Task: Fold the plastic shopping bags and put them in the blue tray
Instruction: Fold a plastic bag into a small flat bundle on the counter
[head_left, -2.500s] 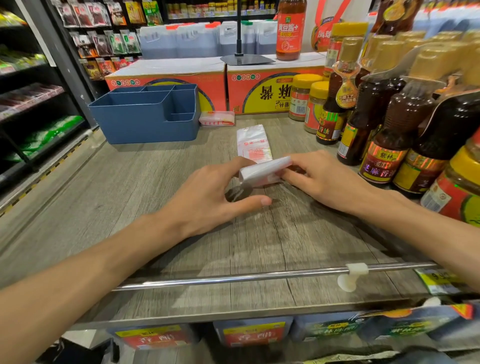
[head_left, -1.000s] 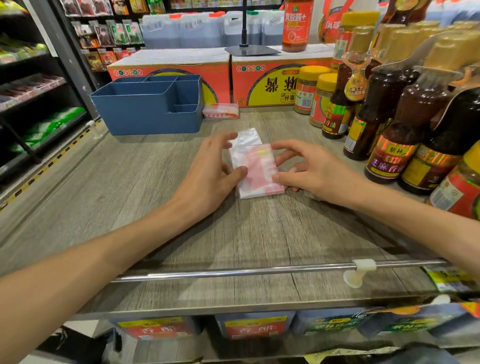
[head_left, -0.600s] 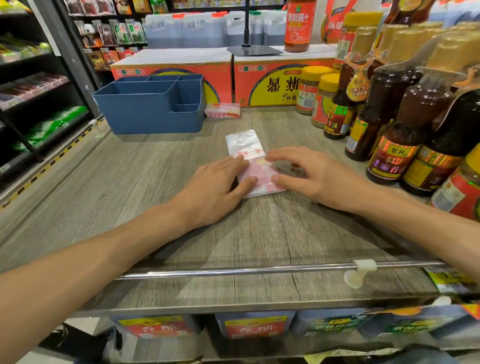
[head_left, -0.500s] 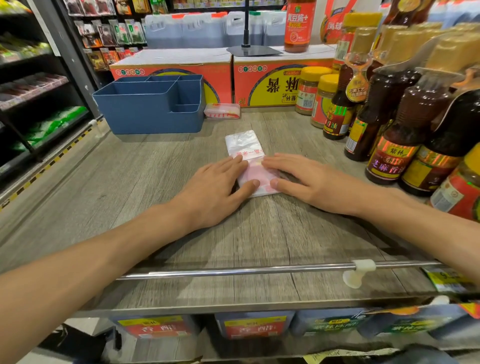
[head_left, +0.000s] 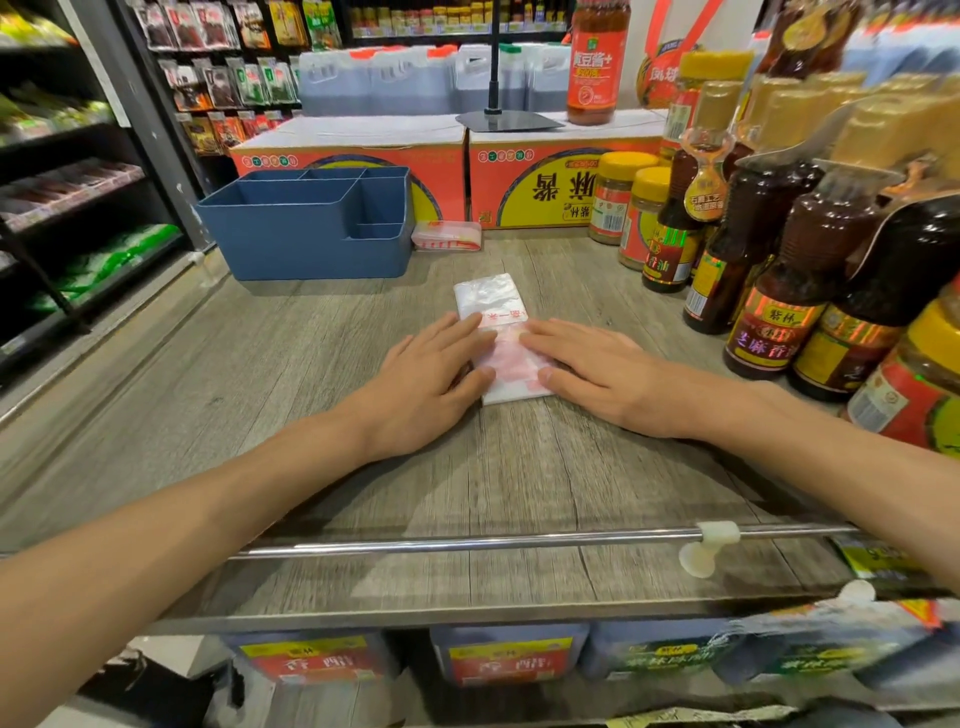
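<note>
left hand (head_left: 423, 376), right hand (head_left: 597, 371): fingers flat, pressing | plastic bag (head_left: 501, 338): crinkly folded rectangle | woodgrain shelf (head_left: 311, 395)

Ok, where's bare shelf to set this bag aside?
Bare wood lies left of the left hand, running up to the blue tray, and near the rail in front. A strip between the folded bag and the small packet is open. The right side is crowded with bottles.

box (head_left: 540, 182) "麻酱" inverted, bottle (head_left: 769, 332) "芝麻香油"
</note>
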